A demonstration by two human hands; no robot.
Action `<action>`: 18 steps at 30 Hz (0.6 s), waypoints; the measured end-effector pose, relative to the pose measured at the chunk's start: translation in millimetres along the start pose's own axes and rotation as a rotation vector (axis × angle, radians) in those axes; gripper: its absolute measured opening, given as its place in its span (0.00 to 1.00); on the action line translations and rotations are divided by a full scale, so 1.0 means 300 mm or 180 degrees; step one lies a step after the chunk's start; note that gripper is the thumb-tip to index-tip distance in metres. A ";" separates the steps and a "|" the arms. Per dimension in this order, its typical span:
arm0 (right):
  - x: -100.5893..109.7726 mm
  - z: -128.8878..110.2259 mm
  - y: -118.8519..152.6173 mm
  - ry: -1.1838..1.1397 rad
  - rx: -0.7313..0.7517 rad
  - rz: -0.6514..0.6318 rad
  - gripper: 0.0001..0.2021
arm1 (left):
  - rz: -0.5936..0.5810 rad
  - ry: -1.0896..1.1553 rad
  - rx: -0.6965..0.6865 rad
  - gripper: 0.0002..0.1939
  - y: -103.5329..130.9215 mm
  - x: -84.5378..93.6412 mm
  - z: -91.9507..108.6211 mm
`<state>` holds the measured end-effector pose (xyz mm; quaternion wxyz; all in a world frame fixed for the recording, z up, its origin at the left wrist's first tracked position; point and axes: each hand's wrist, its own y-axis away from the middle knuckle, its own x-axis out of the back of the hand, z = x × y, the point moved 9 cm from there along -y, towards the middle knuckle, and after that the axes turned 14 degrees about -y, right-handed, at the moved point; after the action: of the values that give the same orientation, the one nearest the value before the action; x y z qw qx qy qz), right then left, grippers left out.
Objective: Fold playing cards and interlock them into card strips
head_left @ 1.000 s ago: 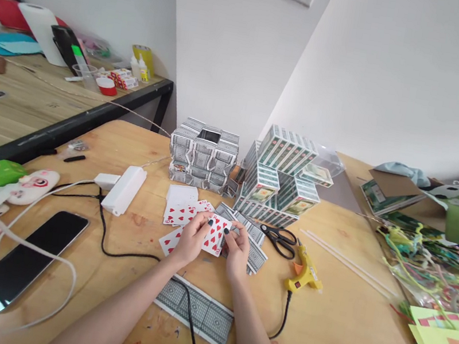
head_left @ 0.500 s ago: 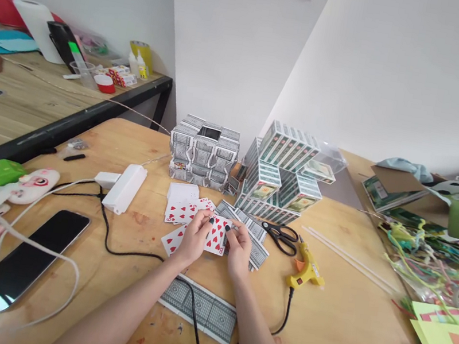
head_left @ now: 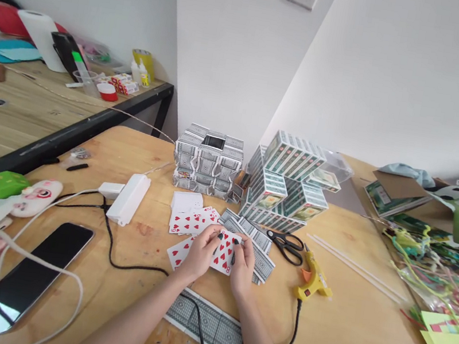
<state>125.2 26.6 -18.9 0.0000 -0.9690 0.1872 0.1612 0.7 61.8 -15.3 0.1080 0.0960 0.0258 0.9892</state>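
Observation:
Between my two hands is a playing card [head_left: 223,254], an eight of hearts with its face up. My left hand [head_left: 202,249] pinches its left side, and my right hand [head_left: 244,261] grips its right side. Loose heart cards [head_left: 185,223] lie face up just beyond my left hand. Grey-backed card strips [head_left: 262,253] lie partly under and beyond my right hand. Nearer to me, a flat row of grey card backs [head_left: 205,325] runs beneath my forearms, with a black cable across it.
Behind stand a structure of folded cards [head_left: 207,160] and stacked card boxes [head_left: 283,186]. To the right are black scissors [head_left: 286,246] and a yellow glue gun [head_left: 313,278]. A white power strip [head_left: 128,199] and a phone [head_left: 32,274] lie left.
The whole view has shifted, so things appear a little lower and further right. Both hands keep hold of the eight of hearts.

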 end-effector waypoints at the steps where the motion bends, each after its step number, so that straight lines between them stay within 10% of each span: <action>1: 0.000 -0.002 0.007 0.0077 0.0008 0.0024 0.09 | 0.0001 -0.0004 -0.0043 0.11 0.004 0.000 0.004; 18: -0.016 0.009 0.030 -0.0173 -0.0150 -0.0011 0.13 | 0.0221 0.0160 0.0160 0.10 0.029 0.018 -0.001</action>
<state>116.8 20.2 -19.4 -0.0175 -0.9643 0.1816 0.1919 -6.4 54.6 -14.0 0.0705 0.0746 0.0500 0.9935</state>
